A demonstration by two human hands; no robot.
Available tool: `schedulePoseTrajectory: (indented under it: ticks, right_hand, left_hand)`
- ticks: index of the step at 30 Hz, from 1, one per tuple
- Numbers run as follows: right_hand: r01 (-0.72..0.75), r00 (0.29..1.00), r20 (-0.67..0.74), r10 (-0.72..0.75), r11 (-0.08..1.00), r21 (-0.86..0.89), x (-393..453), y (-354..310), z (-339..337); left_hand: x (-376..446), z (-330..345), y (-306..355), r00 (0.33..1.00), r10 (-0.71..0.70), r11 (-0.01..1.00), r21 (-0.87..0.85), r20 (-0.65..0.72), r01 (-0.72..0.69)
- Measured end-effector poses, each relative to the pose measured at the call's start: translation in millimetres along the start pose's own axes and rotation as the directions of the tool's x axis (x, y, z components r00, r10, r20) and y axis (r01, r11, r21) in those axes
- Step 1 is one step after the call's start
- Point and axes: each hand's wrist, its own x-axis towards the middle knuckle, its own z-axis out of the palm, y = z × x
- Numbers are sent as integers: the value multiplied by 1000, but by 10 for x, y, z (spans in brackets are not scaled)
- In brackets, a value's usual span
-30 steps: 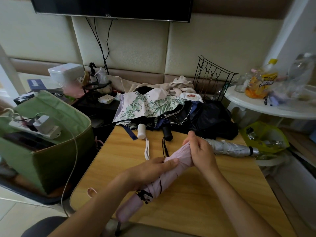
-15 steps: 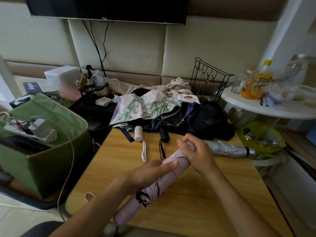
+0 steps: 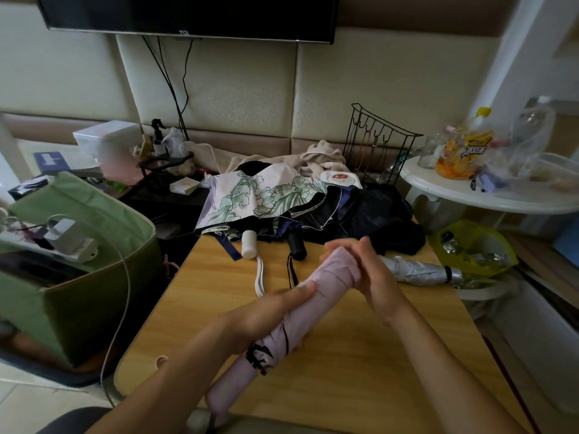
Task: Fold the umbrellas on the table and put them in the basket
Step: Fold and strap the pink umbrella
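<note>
The pink umbrella (image 3: 316, 296) lies rolled and slanting over the near middle of the wooden desk (image 3: 360, 371), its far end raised a little higher than half a second ago. The left hand (image 3: 275, 311) keeps its grip wrapped around the umbrella's middle, thumb along the fabric. The right hand (image 3: 366, 270) has shifted up to the far end; its fingers curl round the tip, blurred with motion. Just right of that hand lies a folded silver umbrella (image 3: 416, 270). At the desk's far edge sit a floral umbrella (image 3: 257, 198) and a dark umbrella (image 3: 369, 217), both unfolded, handles pointing near. The green basket (image 3: 78, 277) stands left of the desk, well apart.
</note>
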Motion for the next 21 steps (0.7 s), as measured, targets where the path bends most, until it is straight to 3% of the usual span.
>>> schedulePoseTrajectory:
  ticks: [3,7,9,15,17,21]
  right_hand:
    - [130,991,56,-120,963,-236,-36,19,63]
    - [176,968,-114,-223,931,-320,2,11,155]
    - [144,961,-179,-210,935,-324,38,26,137]
    - [-64,970,-242,18,981,-185,58,-3,76]
    - [-18,961,-278,-15,993,-118,50,3,69]
    - [129,936,-306,-177,977,-173,14,9,10]
  left_hand:
    - [-35,-19,29,994,-76,987,-137,77,86]
    - [-65,0,14,989,-77,991,-97,124,90]
    - [-90,18,25,994,-45,998,-39,102,49]
    - [-90,-1,-6,998,-34,995,90,52,29]
    - [-76,-30,-15,1000,-11,990,139,-1,11]
    - [-85,-59,26,992,91,981,180,-91,-73]
